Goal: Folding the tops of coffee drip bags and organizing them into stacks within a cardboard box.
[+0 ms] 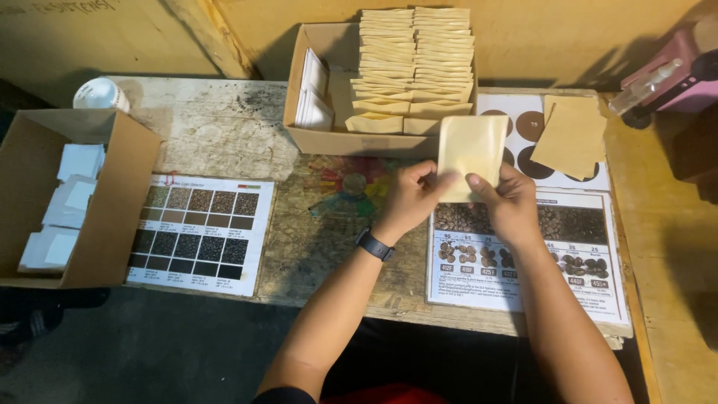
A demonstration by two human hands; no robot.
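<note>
Wooden and worn, the table (pixel 224 135) stands against a tan wall. Both hands are up over its middle, holding one flat tan pouch (pixel 472 153). The left hand (pixel 410 198) pinches the pouch at its lower left edge, fingers curled tight on it. The right hand (pixel 511 203) grips the lower right edge, thumb on the front. The pouch stands upright, just in front of an open cardboard box (pixel 329 138). A dark watch (pixel 374 244) sits on the left wrist.

That box holds two tall rows of the same tan pouches (pixel 415 63) and some white packets (pixel 314 93) leaning at its left side. A few loose tan pouches (pixel 572 135) lie on the table to the right of it. Under the hands lies a paper chart with pictures of brown beans (pixel 523 258). Another chart with dark squares (pixel 198 232) lies farther left. At the far left is a second cardboard box (pixel 120 202) with white packets inside. A white cup (pixel 101 95) lies near its back corner. A clear spray bottle (pixel 643 87) lies at the far right.
</note>
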